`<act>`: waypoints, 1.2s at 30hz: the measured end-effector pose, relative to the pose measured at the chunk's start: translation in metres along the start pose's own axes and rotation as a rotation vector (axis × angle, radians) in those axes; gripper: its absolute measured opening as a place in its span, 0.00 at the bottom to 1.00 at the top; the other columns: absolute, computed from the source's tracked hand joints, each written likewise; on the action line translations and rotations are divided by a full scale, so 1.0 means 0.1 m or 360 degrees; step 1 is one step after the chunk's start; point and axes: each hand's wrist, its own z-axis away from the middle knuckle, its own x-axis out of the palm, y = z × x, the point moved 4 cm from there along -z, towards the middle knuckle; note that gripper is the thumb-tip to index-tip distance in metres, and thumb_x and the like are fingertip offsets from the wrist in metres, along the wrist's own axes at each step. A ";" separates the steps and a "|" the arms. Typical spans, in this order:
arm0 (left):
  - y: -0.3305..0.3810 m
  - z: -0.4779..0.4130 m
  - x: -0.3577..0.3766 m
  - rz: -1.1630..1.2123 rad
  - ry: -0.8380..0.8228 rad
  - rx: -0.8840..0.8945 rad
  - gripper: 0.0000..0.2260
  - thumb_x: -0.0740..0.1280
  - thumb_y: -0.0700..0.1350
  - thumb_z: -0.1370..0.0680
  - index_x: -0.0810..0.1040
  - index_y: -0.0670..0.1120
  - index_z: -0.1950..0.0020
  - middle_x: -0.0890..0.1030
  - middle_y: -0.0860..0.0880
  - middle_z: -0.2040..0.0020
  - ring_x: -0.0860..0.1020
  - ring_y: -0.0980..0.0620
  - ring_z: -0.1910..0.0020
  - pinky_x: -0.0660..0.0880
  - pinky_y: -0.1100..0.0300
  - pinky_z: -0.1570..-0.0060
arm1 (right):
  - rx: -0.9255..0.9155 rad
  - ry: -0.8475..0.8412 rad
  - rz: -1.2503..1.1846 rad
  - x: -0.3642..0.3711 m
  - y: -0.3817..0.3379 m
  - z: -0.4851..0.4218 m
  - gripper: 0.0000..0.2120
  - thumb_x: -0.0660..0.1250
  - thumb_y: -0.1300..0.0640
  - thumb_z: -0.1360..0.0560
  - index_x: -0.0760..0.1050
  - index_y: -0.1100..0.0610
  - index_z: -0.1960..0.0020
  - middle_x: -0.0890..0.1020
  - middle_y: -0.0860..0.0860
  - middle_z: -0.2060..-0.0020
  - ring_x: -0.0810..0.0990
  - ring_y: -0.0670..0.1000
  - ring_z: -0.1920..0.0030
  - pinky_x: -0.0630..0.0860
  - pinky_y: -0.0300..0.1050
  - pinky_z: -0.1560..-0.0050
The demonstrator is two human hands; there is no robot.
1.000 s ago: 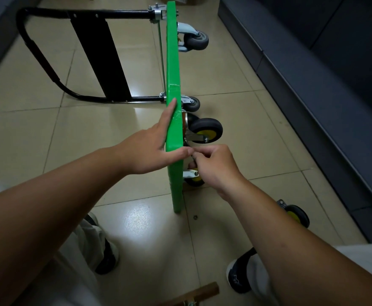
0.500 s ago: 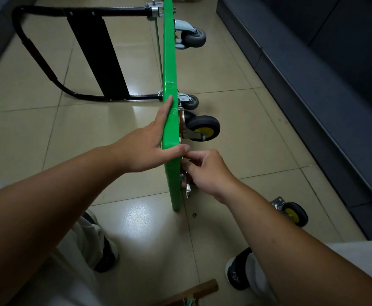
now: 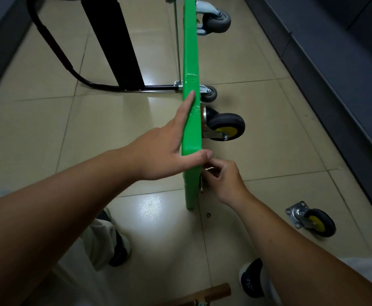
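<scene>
Wooden bar (image 3: 211, 293): at the bottom edge, between the shoes.
Loose caster (image 3: 313, 220): on the tiles to the right, plate up, well apart from the cart.
Small ring (image 3: 208, 215): on the floor just beside the deck's near corner.
Right hand (image 3: 224, 180): fingers curled, pinching a small metal piece (image 3: 209, 168) against the deck's underside.
Left hand (image 3: 163, 153): grips the deck, thumb across its top edge, forefinger straight along the side.
Green deck (image 3: 191, 51): stands on edge on the floor.
Yellow-hubbed caster (image 3: 226, 127): mounted just beyond the hands.
Grey casters (image 3: 209, 94): farther along the underside.
Black handle (image 3: 55, 51): at the far left.
</scene>
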 end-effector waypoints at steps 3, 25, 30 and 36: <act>-0.01 0.01 -0.01 0.0023 0.0015 0.0004 0.49 0.64 0.70 0.27 0.28 0.65 0.23 0.69 0.51 0.25 0.82 0.50 0.47 0.80 0.50 0.45 | -0.0065 0.0030 0.0099 0.02 0.02 -0.11 0.14 0.70 0.62 0.21 0.82 0.47 0.40 0.85 0.40 0.52 0.84 0.49 0.46 0.81 0.43 0.46; 0.05 0.05 -0.03 0.0095 -0.0081 -0.0010 0.53 0.66 0.75 0.33 0.26 0.69 0.26 0.64 0.47 0.20 0.80 0.47 0.37 0.79 0.50 0.39 | 0.0766 0.0072 0.0853 -0.36 -0.05 0.41 0.08 0.66 0.58 0.23 0.82 0.61 0.53 0.84 0.57 0.60 0.74 0.51 0.72 0.68 0.38 0.74; 0.06 0.05 -0.03 0.0092 -0.0075 -0.0010 0.54 0.66 0.74 0.34 0.26 0.68 0.26 0.67 0.47 0.22 0.81 0.48 0.40 0.80 0.50 0.40 | 0.0318 0.0243 0.0359 -0.18 -0.87 0.33 0.08 0.66 0.58 0.21 0.82 0.52 0.46 0.85 0.53 0.51 0.84 0.51 0.54 0.82 0.49 0.53; 0.03 0.04 -0.02 0.0060 -0.0057 -0.0002 0.54 0.66 0.73 0.32 0.26 0.67 0.25 0.68 0.48 0.23 0.81 0.49 0.40 0.79 0.49 0.39 | 0.0291 0.0289 0.0366 -0.16 -0.97 0.38 0.16 0.66 0.58 0.20 0.78 0.55 0.32 0.84 0.53 0.45 0.83 0.53 0.47 0.82 0.52 0.44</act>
